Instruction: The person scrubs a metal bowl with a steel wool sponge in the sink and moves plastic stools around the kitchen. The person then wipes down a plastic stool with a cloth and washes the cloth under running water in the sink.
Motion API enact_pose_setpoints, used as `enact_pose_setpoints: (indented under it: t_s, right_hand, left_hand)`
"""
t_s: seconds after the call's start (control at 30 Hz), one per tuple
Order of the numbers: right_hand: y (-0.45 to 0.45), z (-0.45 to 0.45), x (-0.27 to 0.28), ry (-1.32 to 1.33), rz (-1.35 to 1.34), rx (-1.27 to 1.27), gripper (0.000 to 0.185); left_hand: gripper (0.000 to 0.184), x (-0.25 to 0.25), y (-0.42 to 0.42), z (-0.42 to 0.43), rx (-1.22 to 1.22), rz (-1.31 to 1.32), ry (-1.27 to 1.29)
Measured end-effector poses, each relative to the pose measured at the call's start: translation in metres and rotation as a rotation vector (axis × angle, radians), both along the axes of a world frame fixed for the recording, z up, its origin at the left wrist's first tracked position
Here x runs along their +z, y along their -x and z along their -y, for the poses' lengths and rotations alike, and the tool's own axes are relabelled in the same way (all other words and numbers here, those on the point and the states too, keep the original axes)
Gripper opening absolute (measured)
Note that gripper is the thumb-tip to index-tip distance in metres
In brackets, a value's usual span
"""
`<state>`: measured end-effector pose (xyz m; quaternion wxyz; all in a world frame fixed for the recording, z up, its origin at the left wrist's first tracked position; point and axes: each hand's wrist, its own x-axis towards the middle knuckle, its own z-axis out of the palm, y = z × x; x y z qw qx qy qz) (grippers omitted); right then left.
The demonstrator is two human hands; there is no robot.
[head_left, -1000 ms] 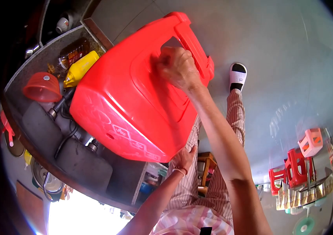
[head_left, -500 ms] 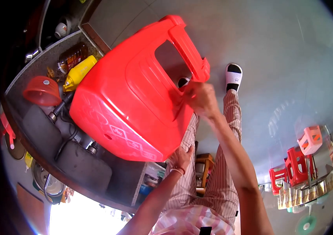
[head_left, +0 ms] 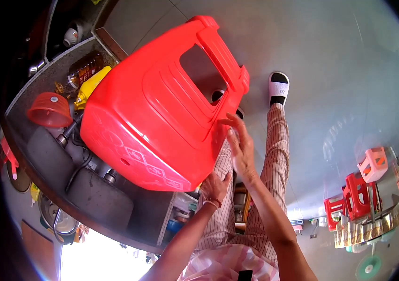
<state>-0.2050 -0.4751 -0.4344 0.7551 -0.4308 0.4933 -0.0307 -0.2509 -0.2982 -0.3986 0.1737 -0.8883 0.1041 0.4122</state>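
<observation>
A large red plastic stool (head_left: pixel 162 103) is tilted on its side in front of me. Printed lettering runs along its seat edge, and a wide opening shows in its facing side. At the stool's lower corner, my left hand (head_left: pixel 215 187) grips the edge, with some fingers hidden behind it; a bracelet circles that wrist. My right hand (head_left: pixel 240 147) is beside the stool's near side edge with fingers spread. Its fingertips are at or very close to the red surface; contact is hard to make out.
On my left, a cabinet's inside holds a yellow bottle (head_left: pixel 91 86), a red translucent bowl (head_left: pixel 51 110), a large brown-liquid bottle (head_left: pixel 85 69) and dark sink basins (head_left: pixel 98 194). Red stools (head_left: pixel 356 195) and a pink stool (head_left: pixel 374 165) stand at right.
My right hand has let go of the stool's side edge, moved slightly down toward me and spread its fingers. The stool has shifted slightly left; my left hand stays at its corner.
</observation>
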Motion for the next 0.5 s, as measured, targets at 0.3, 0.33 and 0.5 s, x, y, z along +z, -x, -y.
enact_pose_setpoints:
  t_s: [0.3,0.33,0.5]
  right_hand:
    - [-0.035,-0.002,0.023,0.190,-0.094,0.335,0.055]
    - [-0.040,0.003,0.027,0.131,-0.109,0.322,0.056]
    - [-0.055,0.032,0.051,-0.145,-0.134,0.214,0.054]
  left_hand:
    - [0.072,0.003,-0.003,-0.001,0.103,-0.053,-0.007]
    - [0.071,0.005,-0.005,0.003,0.118,-0.056,-0.015]
    - [0.067,0.004,-0.002,0.001,0.043,-0.036,-0.029]
